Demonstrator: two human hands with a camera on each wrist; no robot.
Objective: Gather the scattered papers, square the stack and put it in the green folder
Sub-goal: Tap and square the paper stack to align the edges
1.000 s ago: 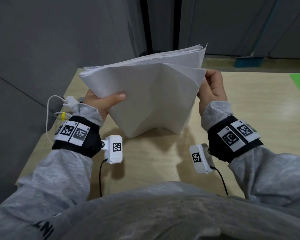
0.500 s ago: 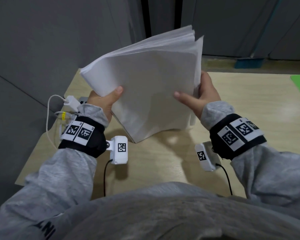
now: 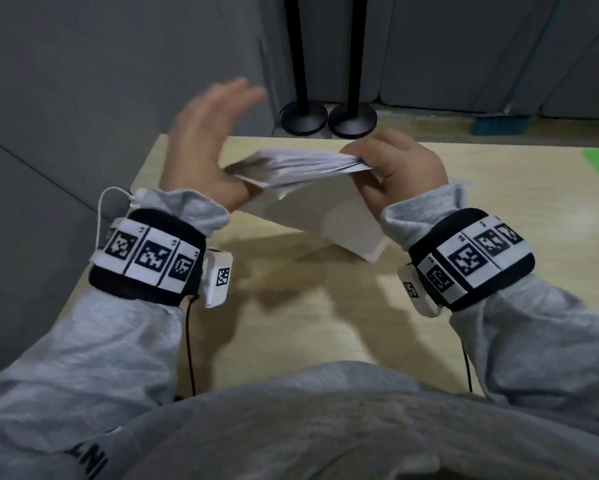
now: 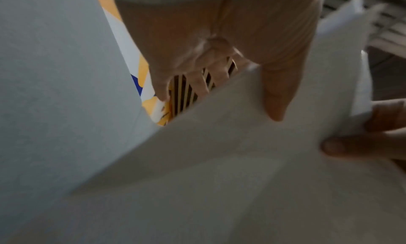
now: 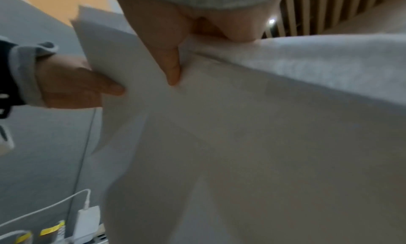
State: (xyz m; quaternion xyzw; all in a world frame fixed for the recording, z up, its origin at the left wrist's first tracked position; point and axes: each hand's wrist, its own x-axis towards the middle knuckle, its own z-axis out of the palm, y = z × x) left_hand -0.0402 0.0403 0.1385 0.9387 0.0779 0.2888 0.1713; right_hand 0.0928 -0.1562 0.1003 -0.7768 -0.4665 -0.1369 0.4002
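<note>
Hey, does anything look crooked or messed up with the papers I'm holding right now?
Yes. The paper stack is not square: its sheet edges fan apart near the left hand, and it sags below the right hand, which pinches one end. No tear or spill shows, though the picture is blurred.

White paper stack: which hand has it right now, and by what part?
The right hand pinches the white paper stack at its right end. The left hand, fingers straight, presses flat against the stack's left edge.
</note>
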